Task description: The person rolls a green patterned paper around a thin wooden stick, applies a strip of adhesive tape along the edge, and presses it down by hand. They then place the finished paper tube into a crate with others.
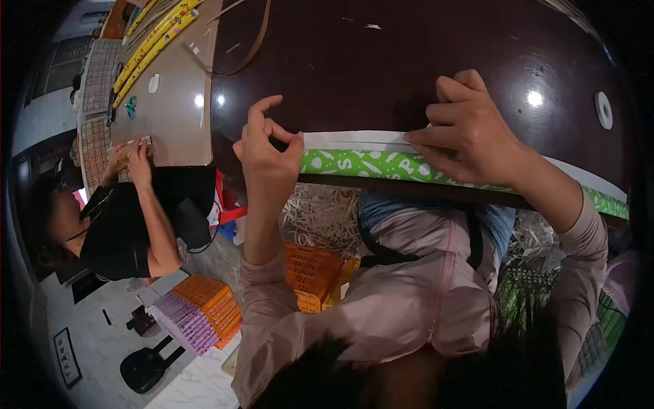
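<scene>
A green roll with white printed shapes lies along the near edge of the dark table, with a white strip along its far side. My left hand pinches the strip's left end between thumb and forefinger, its other fingers raised. My right hand has its fingers curled and pressed together on the white strip, right of the middle; its thumb is mostly hidden. The roll passes under my right wrist and continues to the right.
The dark table holds a white tape ring at right. On a lighter table lie yellow rolls and teal scissors. A co-worker sits there. Orange crates and shredded strips are below.
</scene>
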Tool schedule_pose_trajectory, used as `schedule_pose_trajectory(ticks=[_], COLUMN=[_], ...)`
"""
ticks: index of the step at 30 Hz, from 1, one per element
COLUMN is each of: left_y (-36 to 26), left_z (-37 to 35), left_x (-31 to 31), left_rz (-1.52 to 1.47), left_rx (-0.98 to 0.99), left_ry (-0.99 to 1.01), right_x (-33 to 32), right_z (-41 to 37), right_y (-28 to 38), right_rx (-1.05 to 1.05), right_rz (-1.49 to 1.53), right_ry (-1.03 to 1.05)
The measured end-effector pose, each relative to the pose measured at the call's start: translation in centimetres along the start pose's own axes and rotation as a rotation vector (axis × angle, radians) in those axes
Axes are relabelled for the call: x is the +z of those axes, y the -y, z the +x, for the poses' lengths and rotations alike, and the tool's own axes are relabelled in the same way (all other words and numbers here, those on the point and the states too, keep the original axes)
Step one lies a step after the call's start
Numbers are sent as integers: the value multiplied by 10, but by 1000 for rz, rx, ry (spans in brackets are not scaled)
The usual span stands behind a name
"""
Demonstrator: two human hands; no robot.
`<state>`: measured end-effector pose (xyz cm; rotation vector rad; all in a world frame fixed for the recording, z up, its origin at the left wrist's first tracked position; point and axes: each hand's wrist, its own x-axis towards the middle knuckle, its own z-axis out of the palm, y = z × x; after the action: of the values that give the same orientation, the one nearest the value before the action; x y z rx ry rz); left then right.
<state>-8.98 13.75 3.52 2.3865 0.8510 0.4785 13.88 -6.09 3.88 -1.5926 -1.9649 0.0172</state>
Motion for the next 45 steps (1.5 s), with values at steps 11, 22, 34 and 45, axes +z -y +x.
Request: schedule_pose_trajectory(ticks=[11, 22, 34, 45], left_y=[0, -1, -3, 28], left_z=[3, 2, 3, 29], left_x=[0, -1, -1, -33], left_rz=[19, 15, 61, 145], left_rx=[53, 30, 33, -245], left_ry=[-5, 9, 17, 179], right_x=[-1, 2, 1, 1], right_z=[2, 2, 5, 6], right_y=[0, -2, 1, -1], right_rx=[2, -27, 7, 13], right_rz=[-25, -1, -36, -25], right_ry=[8, 2, 51, 47])
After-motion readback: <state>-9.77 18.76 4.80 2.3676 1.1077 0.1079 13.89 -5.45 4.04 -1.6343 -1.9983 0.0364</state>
